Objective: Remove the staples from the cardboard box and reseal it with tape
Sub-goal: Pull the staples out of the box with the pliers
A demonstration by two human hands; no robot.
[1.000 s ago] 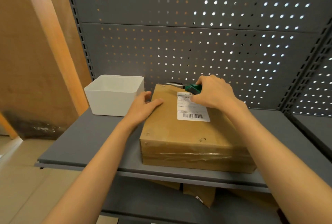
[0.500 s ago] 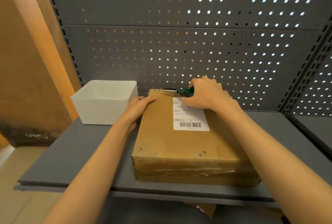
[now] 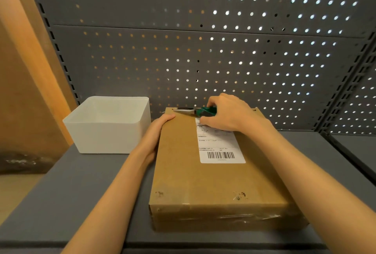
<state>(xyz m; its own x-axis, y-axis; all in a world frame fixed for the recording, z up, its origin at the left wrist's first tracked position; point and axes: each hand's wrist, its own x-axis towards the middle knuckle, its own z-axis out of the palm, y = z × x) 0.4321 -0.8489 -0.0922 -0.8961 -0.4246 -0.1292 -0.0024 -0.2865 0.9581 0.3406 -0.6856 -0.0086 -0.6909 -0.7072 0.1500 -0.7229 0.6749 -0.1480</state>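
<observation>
A flat brown cardboard box (image 3: 183,172) lies on the grey shelf (image 3: 71,192), with a white barcode label (image 3: 219,148) on its top. Clear tape runs along its near face. Torn spots mark the top near both front corners. My right hand (image 3: 225,115) is shut on green-handled pliers (image 3: 195,110), whose metal jaws point left and reach the box's far left corner. My left hand (image 3: 156,133) lies flat against the box's left edge, fingers over the top, holding it steady.
A white plastic bin (image 3: 105,129) stands to the left of the box, close to my left hand. A grey pegboard wall (image 3: 203,54) rises right behind the box. A wooden panel (image 3: 24,70) stands at the left. The shelf's front edge is near.
The view has shifted closer and lower over the box. The pliers' jaws have slid left along the far edge to the far left corner. My left hand stays on the left edge.
</observation>
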